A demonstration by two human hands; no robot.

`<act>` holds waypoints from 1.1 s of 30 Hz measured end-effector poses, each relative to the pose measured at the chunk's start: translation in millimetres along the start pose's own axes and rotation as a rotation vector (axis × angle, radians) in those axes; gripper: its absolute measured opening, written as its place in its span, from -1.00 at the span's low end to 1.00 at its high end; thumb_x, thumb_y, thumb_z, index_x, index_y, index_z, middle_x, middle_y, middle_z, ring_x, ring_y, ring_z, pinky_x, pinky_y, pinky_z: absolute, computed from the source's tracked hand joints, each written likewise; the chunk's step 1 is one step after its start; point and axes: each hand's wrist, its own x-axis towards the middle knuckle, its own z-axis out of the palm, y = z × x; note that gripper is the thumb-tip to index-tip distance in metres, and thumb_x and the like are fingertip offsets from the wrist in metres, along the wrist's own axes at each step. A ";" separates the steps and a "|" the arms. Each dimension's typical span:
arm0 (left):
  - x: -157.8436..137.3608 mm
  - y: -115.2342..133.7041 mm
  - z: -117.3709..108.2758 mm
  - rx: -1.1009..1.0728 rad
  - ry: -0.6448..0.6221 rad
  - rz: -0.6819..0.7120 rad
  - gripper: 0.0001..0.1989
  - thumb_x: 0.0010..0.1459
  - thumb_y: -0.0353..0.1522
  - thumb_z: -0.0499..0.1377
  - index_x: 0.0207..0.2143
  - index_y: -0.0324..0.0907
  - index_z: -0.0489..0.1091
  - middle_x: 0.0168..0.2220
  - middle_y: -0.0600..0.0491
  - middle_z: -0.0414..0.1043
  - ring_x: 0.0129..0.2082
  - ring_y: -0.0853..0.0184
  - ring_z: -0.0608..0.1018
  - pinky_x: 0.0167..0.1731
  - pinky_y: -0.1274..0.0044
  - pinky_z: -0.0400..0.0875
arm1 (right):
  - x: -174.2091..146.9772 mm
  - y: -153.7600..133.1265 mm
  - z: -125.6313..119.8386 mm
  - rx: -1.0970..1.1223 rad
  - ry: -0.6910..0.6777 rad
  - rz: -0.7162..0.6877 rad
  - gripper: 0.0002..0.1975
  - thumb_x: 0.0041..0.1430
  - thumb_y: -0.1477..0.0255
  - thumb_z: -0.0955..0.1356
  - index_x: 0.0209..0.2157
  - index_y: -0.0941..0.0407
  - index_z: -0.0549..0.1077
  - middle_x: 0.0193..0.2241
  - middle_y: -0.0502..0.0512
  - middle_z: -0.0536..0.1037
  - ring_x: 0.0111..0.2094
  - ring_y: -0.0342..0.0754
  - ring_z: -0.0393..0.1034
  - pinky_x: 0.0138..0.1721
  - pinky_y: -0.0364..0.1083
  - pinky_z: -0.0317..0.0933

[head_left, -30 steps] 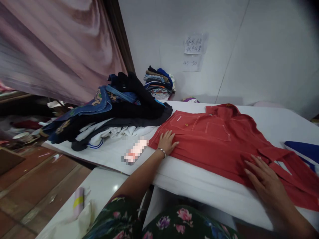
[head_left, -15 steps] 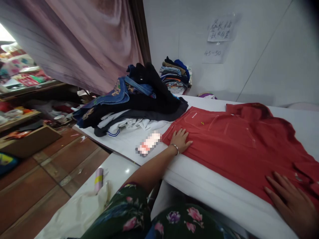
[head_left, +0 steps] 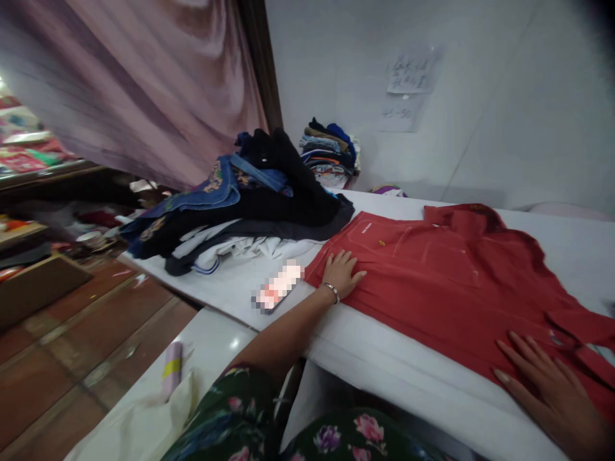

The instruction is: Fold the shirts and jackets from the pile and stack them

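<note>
Red garment [head_left: 408,288] lies spread on white table [head_left: 576,253]. Left hand [head_left: 343,275] flat near its left edge, right hand [head_left: 548,384] toward the other end; fingers apart, gripping nothing, probably keeping cloth flat.

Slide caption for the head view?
Left hand and right hand on a red shirt, beside heaped clothes on a white table.

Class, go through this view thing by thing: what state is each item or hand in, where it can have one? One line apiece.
Red shirt: spread out, slightly wrinkled
Left hand: open, pressing flat on the shirt
Right hand: open, fingers extended, on the shirt
Clothes heap: loosely piled
Far clothes stack: folded, layered
Curtain: hanging in folds
Pink roll: rolled up, yellow-banded
</note>
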 end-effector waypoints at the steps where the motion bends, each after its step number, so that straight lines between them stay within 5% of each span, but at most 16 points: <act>1: 4.0 1.2 -4.1 0.007 0.017 0.015 -0.45 0.25 -0.01 -0.10 0.12 -0.13 0.28 0.25 -0.05 0.17 0.27 0.18 0.14 0.24 0.21 -0.07 | 1.9 -4.3 -2.2 0.012 -0.014 -0.009 -0.38 0.03 0.08 0.27 0.18 -0.38 0.16 0.20 -0.09 0.25 0.25 0.16 0.03 0.19 0.31 0.00; 9: 56.0 2.7 5.7 0.055 -0.102 0.076 -0.38 0.22 0.01 -0.09 0.20 -0.13 0.20 0.31 -0.11 0.02 0.31 0.13 0.06 0.23 0.16 -0.09 | 42.8 -40.9 -51.1 0.134 -0.184 0.127 -0.54 0.18 0.08 0.25 0.03 -0.04 0.46 0.16 0.10 0.34 0.21 0.17 0.15 0.20 0.25 0.05; 13: 62.9 -1.6 22.0 0.116 -0.190 0.062 -0.35 0.23 0.01 -0.15 0.22 -0.15 0.19 0.31 -0.12 0.01 0.31 0.12 0.07 0.23 0.14 -0.13 | 81.6 -44.2 -72.8 0.231 -0.120 0.169 -0.62 0.20 0.14 0.26 -0.04 -0.03 0.50 0.09 0.08 0.43 0.14 0.12 0.26 0.15 0.15 0.18; 18: 62.0 -4.1 22.8 0.163 -0.185 0.070 -0.37 0.23 -0.01 -0.14 0.22 -0.15 0.20 0.31 -0.10 0.01 0.30 0.12 0.08 0.23 0.15 -0.10 | 164.5 -7.8 -80.6 0.272 0.078 0.325 -0.65 0.21 0.22 0.25 -0.09 0.07 0.50 -0.04 0.11 0.53 0.03 0.10 0.38 0.10 0.10 0.21; 22: 63.2 -3.7 21.4 0.192 -0.172 0.072 -0.40 0.22 -0.04 -0.12 0.21 -0.12 0.22 0.31 -0.08 0.01 0.29 0.13 0.11 0.22 0.16 -0.07 | 248.9 29.8 -78.7 0.144 0.108 0.511 -0.61 0.25 0.31 0.19 -0.03 0.19 0.47 -0.06 0.16 0.54 -0.03 0.05 0.42 0.03 -0.03 0.24; 26: 63.5 -4.8 22.9 0.198 -0.170 0.077 -0.40 0.21 -0.05 -0.10 0.20 -0.12 0.24 0.30 -0.07 0.04 0.29 0.14 0.11 0.22 0.17 -0.06 | 321.1 52.2 -61.6 0.011 0.048 0.571 -0.59 0.24 0.38 0.21 0.06 0.25 0.37 0.10 0.26 0.40 0.12 0.09 0.27 0.13 -0.01 0.11; 33: 62.9 -7.8 26.4 0.166 -0.169 0.069 -0.40 0.20 -0.03 -0.08 0.20 -0.10 0.24 0.30 -0.04 0.04 0.29 0.12 0.11 0.22 0.17 -0.06 | 374.5 74.4 -17.7 -0.005 -0.083 0.710 -0.54 0.09 0.43 0.35 0.01 0.35 0.34 -0.05 0.51 0.46 0.00 0.25 0.35 -0.04 0.10 0.21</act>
